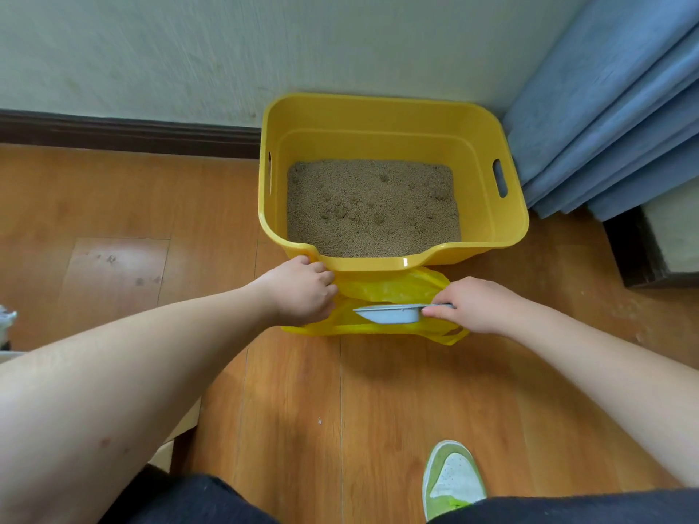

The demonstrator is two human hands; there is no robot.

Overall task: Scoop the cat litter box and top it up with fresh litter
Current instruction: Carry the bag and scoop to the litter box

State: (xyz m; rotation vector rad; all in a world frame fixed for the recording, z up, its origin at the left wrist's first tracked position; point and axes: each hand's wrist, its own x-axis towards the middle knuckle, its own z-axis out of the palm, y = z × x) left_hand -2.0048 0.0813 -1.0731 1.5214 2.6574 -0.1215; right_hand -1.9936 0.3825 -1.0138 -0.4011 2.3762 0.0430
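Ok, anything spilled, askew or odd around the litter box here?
Nothing serious. The litter box sits square and the litter is all inside, merely pitted. A few pale specks lie on the floor and at right near the curtain. The left hand and right hand hold the yellow bag and grey scoop.

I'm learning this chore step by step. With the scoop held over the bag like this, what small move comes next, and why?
Probably lift the scoop forward over the low front lip into the litter. The right hand grips its handle above the yellow bag, which the left hand holds, and the scoop looks empty while the litter shows lumps.
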